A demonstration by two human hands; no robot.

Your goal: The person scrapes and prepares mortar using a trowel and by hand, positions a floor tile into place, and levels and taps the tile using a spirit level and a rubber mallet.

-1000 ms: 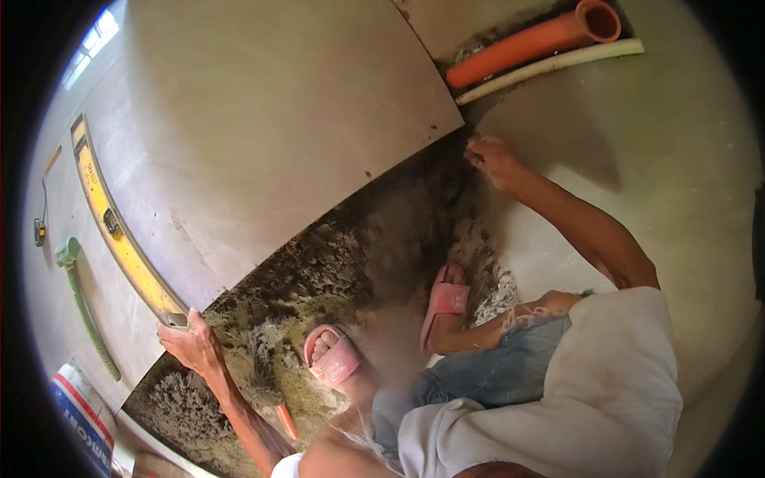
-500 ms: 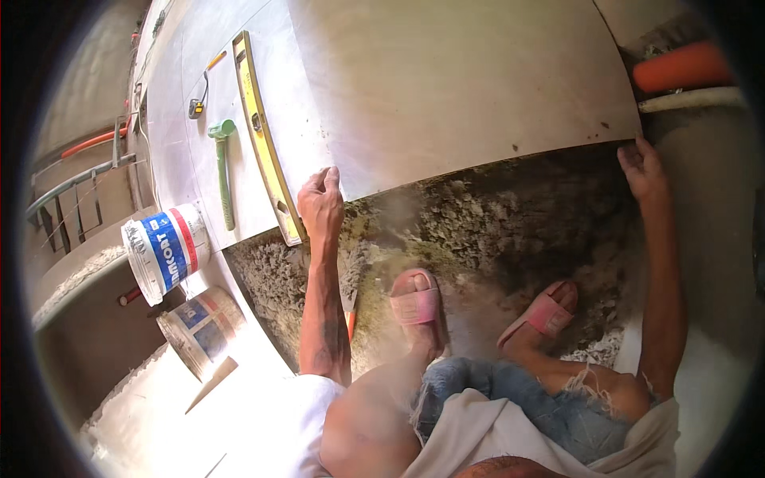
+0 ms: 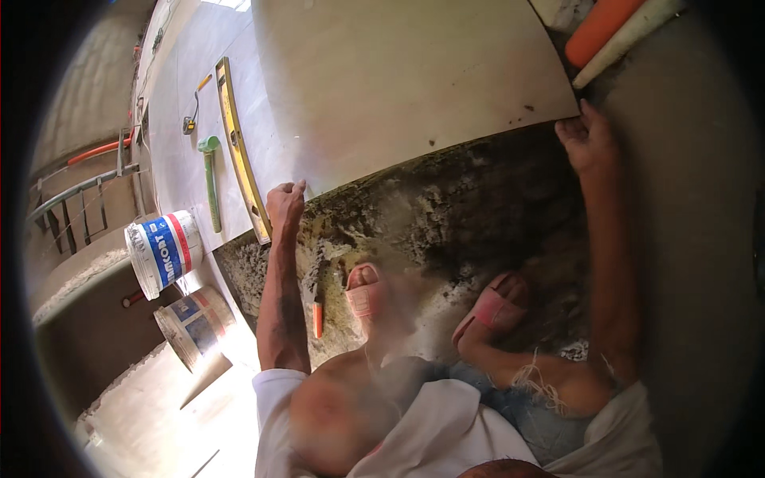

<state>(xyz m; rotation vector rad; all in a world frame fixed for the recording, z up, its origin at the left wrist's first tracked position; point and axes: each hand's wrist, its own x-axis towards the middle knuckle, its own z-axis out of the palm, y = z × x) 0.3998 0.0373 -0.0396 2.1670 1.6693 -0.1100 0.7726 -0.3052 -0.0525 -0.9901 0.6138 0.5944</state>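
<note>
A large pale tile (image 3: 414, 95) lies ahead of me, its near edge over rough, dark mortar ground (image 3: 446, 207). At its near left corner my left hand (image 3: 285, 209) is closed, thumb and fingers pinched on the edge. My right hand (image 3: 588, 142) grips the near right corner, its fingers partly hidden. Just left of my left hand, a yellow spirit level (image 3: 238, 147) rests on the neighbouring tiles (image 3: 179, 88). Beyond it lie a green mallet (image 3: 210, 179) and a small tape measure (image 3: 190, 124). A trowel with an orange handle (image 3: 317, 320) lies on the mortar between my left forearm and foot.
Two buckets, one white and blue (image 3: 165, 253) and one dirtier (image 3: 195, 325), stand at the left. A metal railing (image 3: 88, 187) is farther left. An orange pipe (image 3: 602, 32) and a pale pipe (image 3: 629, 44) lie at the far right. My sandalled feet (image 3: 364, 296) are on the mortar.
My view has swung right, so the tile, tools and both hands sit farther left in the picture. Both hands stay at the tile's near corners. More of the orange-handled trowel shows.
</note>
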